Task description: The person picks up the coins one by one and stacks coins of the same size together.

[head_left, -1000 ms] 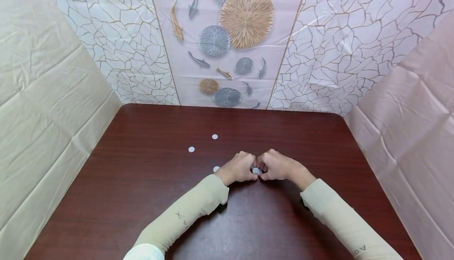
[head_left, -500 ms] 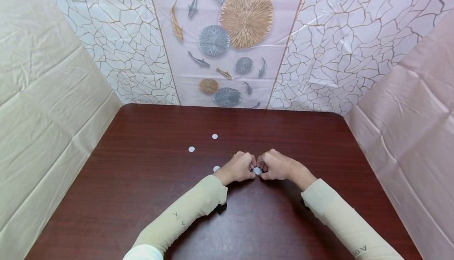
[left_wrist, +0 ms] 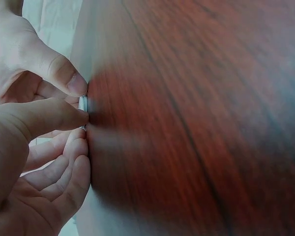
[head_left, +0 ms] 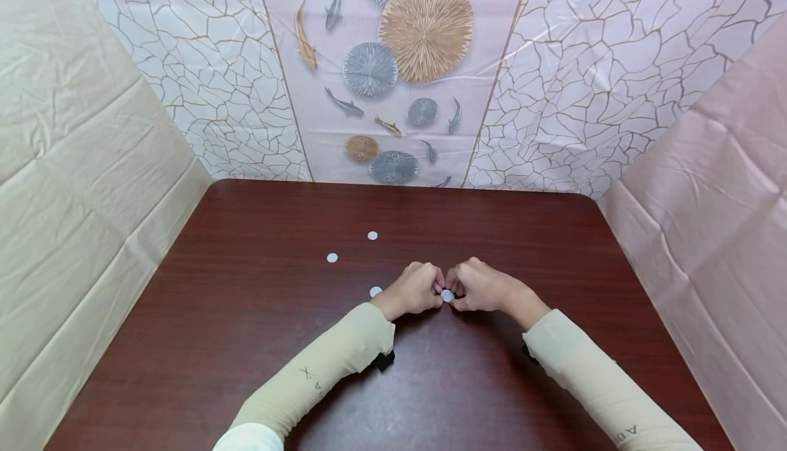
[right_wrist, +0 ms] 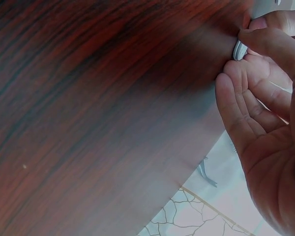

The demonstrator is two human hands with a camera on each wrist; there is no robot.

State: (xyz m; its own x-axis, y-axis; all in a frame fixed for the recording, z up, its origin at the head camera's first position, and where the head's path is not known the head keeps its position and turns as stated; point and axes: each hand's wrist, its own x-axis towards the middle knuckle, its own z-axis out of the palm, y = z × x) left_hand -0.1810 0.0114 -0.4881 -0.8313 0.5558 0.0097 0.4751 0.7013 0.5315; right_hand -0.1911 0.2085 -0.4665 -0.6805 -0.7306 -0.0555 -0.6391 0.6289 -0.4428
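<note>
A small white disc [head_left: 447,295] lies at the table between both hands, with a layered edge like stacked discs in the right wrist view. My left hand [head_left: 413,290] curls in from its left side, thumb and fingertips at the rim. From the other side my right hand [head_left: 486,287] holds the rim between thumb and curled fingers. In the left wrist view the disc's edge [left_wrist: 83,104] shows between the two thumbs. In the right wrist view the disc [right_wrist: 239,50] stands partly behind the right thumb.
Three more white discs lie on the dark red-brown table [head_left: 246,342]: a far one [head_left: 372,236], a left one [head_left: 332,257], and a near one [head_left: 376,292] partly covered by the left wrist. Patterned cloth [head_left: 393,116] hangs behind the table's far edge, with pale cloth at both sides.
The left thumb has drawn back slightly to the left, so more of the disc between the hands shows. The disc has shifted a little right. The other discs lie as before.
</note>
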